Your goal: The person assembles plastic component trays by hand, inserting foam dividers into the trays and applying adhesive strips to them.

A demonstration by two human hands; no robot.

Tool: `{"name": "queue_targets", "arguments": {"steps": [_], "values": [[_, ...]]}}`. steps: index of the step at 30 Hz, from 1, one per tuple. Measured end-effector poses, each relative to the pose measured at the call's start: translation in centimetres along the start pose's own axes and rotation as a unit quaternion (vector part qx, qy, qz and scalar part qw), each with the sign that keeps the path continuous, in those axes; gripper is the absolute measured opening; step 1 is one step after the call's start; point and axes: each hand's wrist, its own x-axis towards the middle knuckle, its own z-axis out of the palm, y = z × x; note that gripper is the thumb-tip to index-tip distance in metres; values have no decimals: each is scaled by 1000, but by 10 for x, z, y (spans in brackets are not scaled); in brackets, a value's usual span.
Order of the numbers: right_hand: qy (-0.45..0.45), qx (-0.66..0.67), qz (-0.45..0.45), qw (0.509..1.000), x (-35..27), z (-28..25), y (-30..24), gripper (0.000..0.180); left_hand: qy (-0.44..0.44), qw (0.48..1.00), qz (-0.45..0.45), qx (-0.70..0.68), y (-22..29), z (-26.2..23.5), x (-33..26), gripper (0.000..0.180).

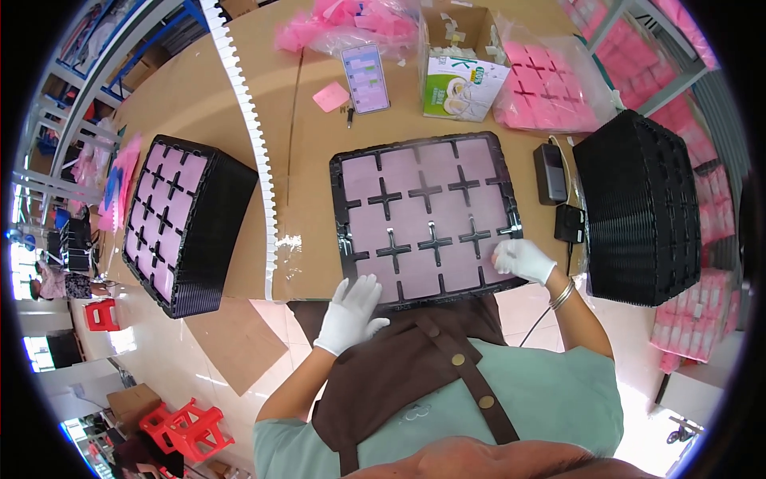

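A black plastic tray [346, 254] lies in front of me on the table, its cross-shaped ribs standing up between pale pink pieces [415, 219]. At its near left corner is my left hand [351, 310], in a white glove, fingers stretched out flat along the rim and holding nothing. My right hand [523, 259], also gloved, is over the tray's right edge near the front. Its fingers are curled together, bare fingertips showing against a pink piece; what they pinch, if anything, is hidden.
Left stands a tilted stack of filled black trays [211, 231]; right, another tall stack of black trays [638, 211]. A white notched strip [257, 136] crosses the table. Behind are a phone [365, 78], open carton [464, 84], bagged pink pieces [542, 88] and a dark power device [550, 174].
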Motion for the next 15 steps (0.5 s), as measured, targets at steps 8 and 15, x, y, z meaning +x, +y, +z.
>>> {"name": "queue_targets", "arguments": {"steps": [8,15], "values": [[194,-186,-227,936,87,-1,-105,28,286,934,-84,-198,-59,-12,30,25],[405,-64,-217,886,285,15,-156,70,391,850,-315,-161,-113,12,72,15]]}}
